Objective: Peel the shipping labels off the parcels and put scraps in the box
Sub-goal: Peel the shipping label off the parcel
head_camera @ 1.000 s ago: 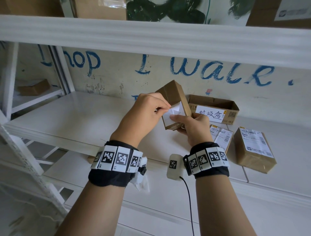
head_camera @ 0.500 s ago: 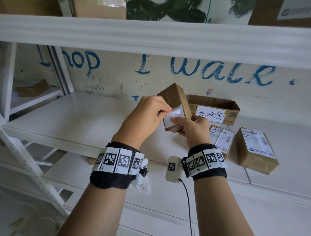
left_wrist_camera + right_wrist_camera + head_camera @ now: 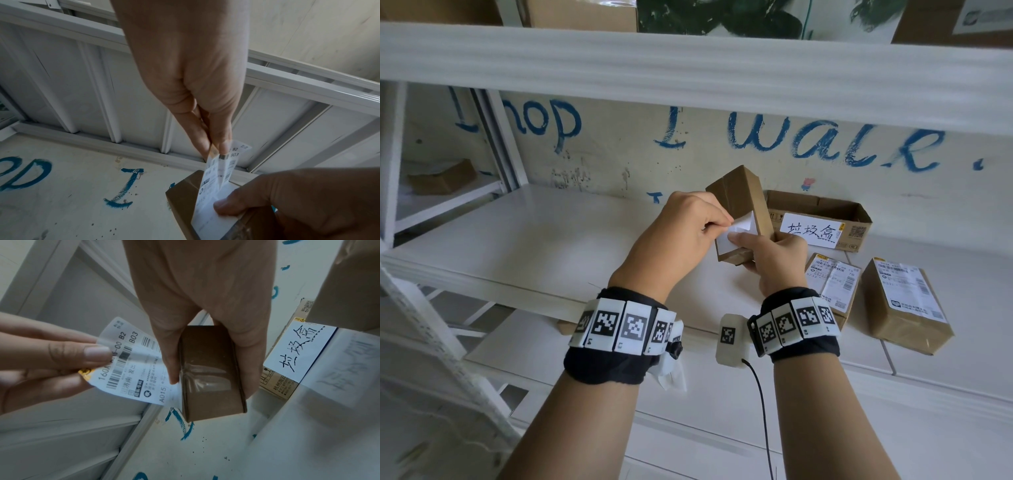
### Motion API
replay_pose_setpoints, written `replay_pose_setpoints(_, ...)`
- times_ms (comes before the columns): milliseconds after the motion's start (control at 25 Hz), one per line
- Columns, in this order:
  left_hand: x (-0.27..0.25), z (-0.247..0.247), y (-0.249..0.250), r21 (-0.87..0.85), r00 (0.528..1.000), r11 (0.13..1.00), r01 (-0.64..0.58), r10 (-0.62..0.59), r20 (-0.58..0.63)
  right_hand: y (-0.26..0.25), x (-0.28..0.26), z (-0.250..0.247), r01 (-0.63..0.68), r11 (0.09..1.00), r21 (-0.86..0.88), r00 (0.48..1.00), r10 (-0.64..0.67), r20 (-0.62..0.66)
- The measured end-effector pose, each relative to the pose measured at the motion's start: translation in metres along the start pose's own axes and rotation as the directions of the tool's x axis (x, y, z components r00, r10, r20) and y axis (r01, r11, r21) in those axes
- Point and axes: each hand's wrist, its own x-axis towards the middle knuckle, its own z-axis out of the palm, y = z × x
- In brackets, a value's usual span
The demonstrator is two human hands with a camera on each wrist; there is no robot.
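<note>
**Label Half Off, Box Waits Behind**

The shipping label (image 3: 131, 363) is pinched at its loose top corner by the left hand (image 3: 681, 233). Its lower part seems still stuck to the parcel (image 3: 739, 205), though that spot is partly hidden. The parcel is gripped upright by the right hand (image 3: 774, 260), thumb pressed on the label's base. The label's long side is stretched up and left. The scrap box (image 3: 825, 222) is set just behind, nearer the right hand. Open shelf (image 3: 534, 240) is left free on the left.

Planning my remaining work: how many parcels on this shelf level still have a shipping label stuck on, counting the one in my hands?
3: the held parcel, its label partly peeled, and two lying on the shelf at right, one beside the other. Others may be hidden.
</note>
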Motion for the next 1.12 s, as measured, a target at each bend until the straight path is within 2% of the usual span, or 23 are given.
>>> replay_pose_setpoints(320,0.007,-0.007,-0.002,-0.014,0.999,1.000,0.022,-0.022,0.027,-0.002,0.002,-0.001,-0.041,0.998,0.055,0.999,0.040,0.028)
replay_pose_setpoints(920,0.011,-0.016,0.001,-0.028,0.998,0.999,0.047,-0.046,0.046,0.001,0.005,-0.002,-0.026,0.998,0.059,0.999,0.023,0.047)
replay_pose_setpoints(1120,0.006,-0.021,0.000,-0.057,0.996,0.995,0.080,-0.077,0.047,0.002,0.002,-0.005,-0.065,0.997,0.047,0.995,0.061,0.078)
